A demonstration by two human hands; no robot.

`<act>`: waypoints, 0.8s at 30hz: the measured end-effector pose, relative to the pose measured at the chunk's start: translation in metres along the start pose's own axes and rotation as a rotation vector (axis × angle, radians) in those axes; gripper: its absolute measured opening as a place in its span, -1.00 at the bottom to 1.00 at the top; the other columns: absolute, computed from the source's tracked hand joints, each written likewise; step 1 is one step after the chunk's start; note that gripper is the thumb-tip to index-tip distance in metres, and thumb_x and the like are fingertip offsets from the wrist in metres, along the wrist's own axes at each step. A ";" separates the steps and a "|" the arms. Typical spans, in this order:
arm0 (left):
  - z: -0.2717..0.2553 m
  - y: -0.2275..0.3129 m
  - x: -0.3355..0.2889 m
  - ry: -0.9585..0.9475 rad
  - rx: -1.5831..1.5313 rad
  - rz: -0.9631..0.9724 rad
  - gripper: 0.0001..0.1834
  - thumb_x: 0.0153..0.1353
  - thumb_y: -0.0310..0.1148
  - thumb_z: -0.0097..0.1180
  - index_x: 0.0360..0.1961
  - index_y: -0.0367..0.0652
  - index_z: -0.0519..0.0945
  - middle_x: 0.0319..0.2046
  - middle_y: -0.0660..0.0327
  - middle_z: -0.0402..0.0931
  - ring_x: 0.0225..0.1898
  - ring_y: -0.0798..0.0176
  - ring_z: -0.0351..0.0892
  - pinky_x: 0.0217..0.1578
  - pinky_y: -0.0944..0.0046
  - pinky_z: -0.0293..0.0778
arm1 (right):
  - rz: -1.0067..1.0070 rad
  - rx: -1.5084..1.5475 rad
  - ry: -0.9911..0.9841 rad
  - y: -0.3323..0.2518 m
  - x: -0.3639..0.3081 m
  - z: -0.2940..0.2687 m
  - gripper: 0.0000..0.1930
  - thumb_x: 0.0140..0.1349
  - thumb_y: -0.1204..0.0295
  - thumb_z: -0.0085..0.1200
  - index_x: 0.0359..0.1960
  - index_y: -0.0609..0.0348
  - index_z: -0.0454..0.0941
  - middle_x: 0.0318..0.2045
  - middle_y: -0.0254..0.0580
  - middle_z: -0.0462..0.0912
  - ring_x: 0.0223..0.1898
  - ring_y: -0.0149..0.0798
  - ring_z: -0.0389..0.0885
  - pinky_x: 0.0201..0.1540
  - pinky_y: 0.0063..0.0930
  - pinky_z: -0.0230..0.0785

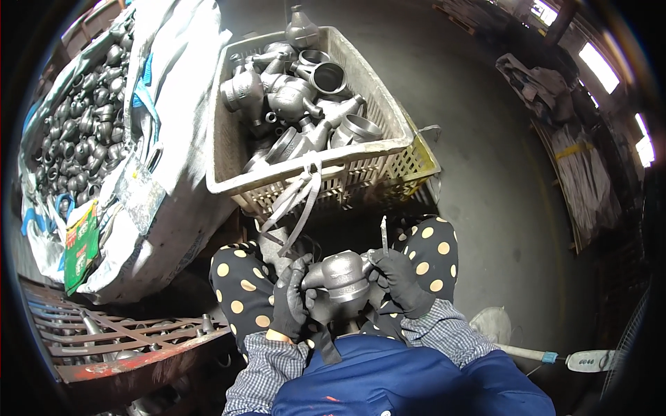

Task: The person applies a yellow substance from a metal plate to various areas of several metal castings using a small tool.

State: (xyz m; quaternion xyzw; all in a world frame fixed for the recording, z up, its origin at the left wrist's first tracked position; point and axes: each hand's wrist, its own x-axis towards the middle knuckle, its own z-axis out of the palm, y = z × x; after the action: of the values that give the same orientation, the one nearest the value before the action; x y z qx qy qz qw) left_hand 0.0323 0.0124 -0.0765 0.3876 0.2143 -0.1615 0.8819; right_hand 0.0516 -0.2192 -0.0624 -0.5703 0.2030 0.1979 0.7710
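Observation:
A grey metal casting (pixel 343 272), shaped like a rounded valve body with side necks, sits between my knees in front of my lap. My left hand (pixel 291 297), in a dark glove, is closed around the neck on its left side. In my right hand (pixel 402 281), gloved alike, is a thin pale stick-shaped tool (pixel 384 233) pointing upward; its exact kind cannot be made out. The right fingers are bent against the casting's right side. What lies beneath the casting is mostly hidden.
Ahead stands a pale plastic crate (pixel 305 175) heaped with similar castings (pixel 288 97), a strap hanging from its front. At left are a large white bulk bag (pixel 187 90) of small metal fittings and a red metal-framed bin (pixel 139 364). A white-handled device (pixel 590 361) lies at right.

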 end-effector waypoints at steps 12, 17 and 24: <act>0.009 0.007 -0.020 -0.141 0.953 0.441 -0.53 0.33 -0.16 0.08 0.11 -0.30 0.47 -0.18 0.23 0.59 -0.18 0.29 0.57 -0.17 0.37 0.50 | -0.038 -0.096 -0.092 -0.028 -0.022 0.003 -0.81 0.32 0.31 0.03 -0.35 0.16 0.54 -0.53 -0.44 0.49 -0.53 -0.60 0.39 -0.49 -0.72 0.20; 0.005 -0.013 -0.038 -0.531 0.387 0.012 -0.15 0.20 -0.05 0.23 0.37 -0.16 0.09 0.15 0.15 0.37 0.20 0.22 0.36 0.14 0.20 0.39 | -0.136 -0.323 -0.173 -0.045 -0.037 0.026 -0.70 0.33 0.21 0.01 -0.33 0.21 0.58 -0.56 -0.43 0.49 -0.60 -0.59 0.34 -0.54 -0.70 0.17; -0.008 0.026 -0.084 -0.263 0.332 0.168 -0.21 0.20 -0.20 0.21 0.34 -0.20 0.10 0.19 0.11 0.33 0.19 0.19 0.38 0.16 0.23 0.37 | -0.228 -0.066 -0.458 -0.079 -0.048 0.050 -0.60 0.36 0.21 0.01 0.07 0.28 0.48 -0.57 -0.37 0.53 -0.69 -0.62 0.27 -0.66 -0.72 0.06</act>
State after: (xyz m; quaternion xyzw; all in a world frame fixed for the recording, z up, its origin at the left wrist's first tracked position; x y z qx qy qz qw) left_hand -0.0299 0.0454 -0.0228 0.5196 0.0350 -0.1695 0.8367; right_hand 0.0581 -0.1967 0.0402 -0.5545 -0.0492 0.2402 0.7953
